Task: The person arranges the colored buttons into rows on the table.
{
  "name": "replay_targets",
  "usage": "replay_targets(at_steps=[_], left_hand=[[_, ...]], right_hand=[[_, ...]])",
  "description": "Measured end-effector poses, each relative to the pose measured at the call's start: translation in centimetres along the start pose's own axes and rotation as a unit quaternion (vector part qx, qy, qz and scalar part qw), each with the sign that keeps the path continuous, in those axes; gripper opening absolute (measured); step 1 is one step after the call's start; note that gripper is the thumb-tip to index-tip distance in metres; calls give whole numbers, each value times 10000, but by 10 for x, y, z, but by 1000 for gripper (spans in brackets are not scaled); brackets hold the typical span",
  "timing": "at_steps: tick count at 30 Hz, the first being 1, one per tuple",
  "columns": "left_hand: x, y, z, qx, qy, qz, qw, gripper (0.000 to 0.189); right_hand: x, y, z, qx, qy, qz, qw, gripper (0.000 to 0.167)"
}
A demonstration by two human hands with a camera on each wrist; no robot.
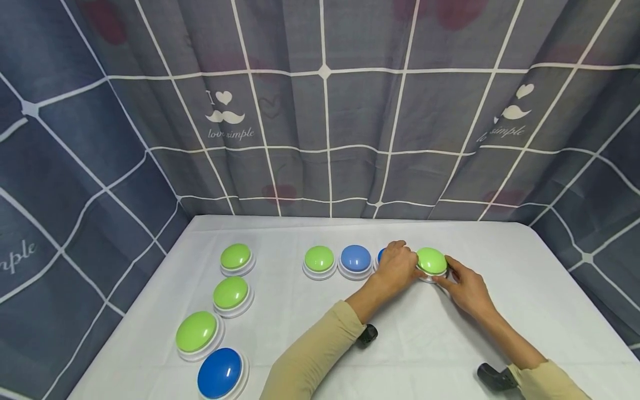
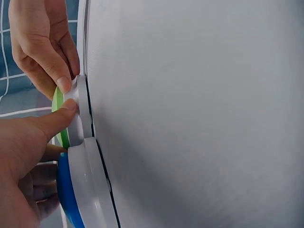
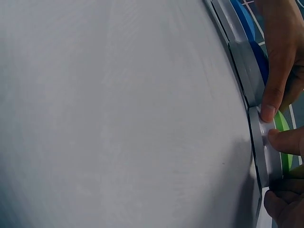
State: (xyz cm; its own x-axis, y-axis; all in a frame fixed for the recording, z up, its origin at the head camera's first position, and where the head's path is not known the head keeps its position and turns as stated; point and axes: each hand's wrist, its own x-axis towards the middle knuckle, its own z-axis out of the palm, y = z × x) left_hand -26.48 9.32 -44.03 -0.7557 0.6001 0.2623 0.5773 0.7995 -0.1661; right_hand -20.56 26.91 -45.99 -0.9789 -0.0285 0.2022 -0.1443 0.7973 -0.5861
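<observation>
A green dome push button (image 1: 431,260) on a round white base stands at the right end of the back row. My left hand (image 1: 396,266) holds its left side, the thumb (image 2: 66,108) on the white base. From the right, my right hand (image 1: 469,288) grips the same base between thumb and fingers. The two thumbs almost meet at the front of the base. Just left of it, a blue push button (image 3: 260,64) is mostly hidden behind my left hand in the head view; their bases sit side by side.
Further left in the back row are another blue button (image 1: 355,258) and a green button (image 1: 319,259). Down the table's left side runs a column of green buttons (image 1: 230,292) ending in a blue one (image 1: 220,373). A grid-patterned curtain (image 1: 285,111) surrounds the white table (image 1: 425,355).
</observation>
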Motion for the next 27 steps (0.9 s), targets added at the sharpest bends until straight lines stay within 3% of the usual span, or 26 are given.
replay_targets(at_steps=[10,18,23,27], left_hand=[[-1,-1,0,-83,1,96,9999,40],[-7,-8,-9,-351,128,64,9993,44],[-23,-20,-25,-563,407,-28,9976,46],[-50,-32,-40,-769,363,-162,9962,52]], right_hand=[[2,1,3,-122,-368,133,9992,78],[5,-2,3,-205,-364,72,9991,85],[3,-13,4,106,107,-265,9995,85],[-1,-33,13,379,506,-624,9960,82]])
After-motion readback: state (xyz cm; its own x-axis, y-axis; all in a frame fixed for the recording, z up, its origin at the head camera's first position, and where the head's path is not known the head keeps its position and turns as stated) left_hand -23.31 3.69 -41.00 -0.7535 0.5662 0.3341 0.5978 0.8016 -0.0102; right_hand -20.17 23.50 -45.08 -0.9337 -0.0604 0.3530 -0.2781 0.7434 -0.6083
